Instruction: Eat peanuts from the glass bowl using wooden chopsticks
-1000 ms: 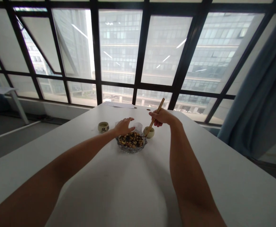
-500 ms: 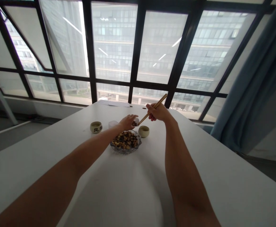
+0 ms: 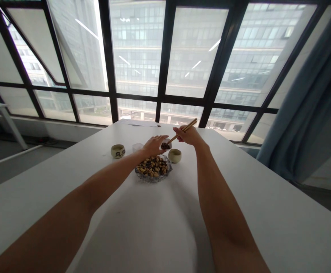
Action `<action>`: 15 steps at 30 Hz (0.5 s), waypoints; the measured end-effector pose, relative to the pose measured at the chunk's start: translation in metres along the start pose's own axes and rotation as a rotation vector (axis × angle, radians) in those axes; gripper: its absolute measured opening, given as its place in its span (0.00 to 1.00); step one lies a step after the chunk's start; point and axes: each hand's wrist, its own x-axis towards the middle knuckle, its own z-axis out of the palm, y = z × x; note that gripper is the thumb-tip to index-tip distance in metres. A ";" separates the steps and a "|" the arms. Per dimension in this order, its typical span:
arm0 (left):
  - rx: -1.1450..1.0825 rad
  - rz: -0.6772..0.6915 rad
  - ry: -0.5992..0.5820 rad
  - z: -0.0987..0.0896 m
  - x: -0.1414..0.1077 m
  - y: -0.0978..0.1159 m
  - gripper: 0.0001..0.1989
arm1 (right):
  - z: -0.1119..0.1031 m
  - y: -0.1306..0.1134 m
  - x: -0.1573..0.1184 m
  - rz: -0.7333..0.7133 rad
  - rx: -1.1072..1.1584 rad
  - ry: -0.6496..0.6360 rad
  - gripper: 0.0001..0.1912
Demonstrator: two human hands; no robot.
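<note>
My left hand (image 3: pixel 154 145) is wrapped round a small cup (image 3: pixel 170 144) with dark bits inside, its mouth tilted toward me. Wooden chopsticks (image 3: pixel 190 124) are gripped in my right hand (image 3: pixel 187 135), their tips at the mouth of that cup. Just below my left hand is a scalloped clear glass dish (image 3: pixel 153 178) heaped with mixed nuts (image 3: pixel 154 167). A pale round cup (image 3: pixel 175 156) stands against the dish's right side.
Another pale cup with dark characters (image 3: pixel 117 151) stands to the left on the white table (image 3: pixel 154 227). A clear container (image 3: pixel 137 147) is behind my left wrist. Papers (image 3: pixel 139 123) lie at the far edge, before the windows.
The chopsticks have tipped lower, and their tips now reach the mouth of the held cup, which shows more of its dark contents. The view has shifted slightly.
</note>
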 end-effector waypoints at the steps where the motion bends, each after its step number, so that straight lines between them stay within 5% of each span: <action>1: -0.001 -0.008 0.001 0.000 0.000 0.000 0.37 | 0.001 0.002 0.001 -0.002 -0.019 -0.005 0.26; 15: 0.014 -0.111 -0.010 -0.002 0.004 0.005 0.34 | -0.008 -0.012 -0.002 0.048 -0.005 0.068 0.33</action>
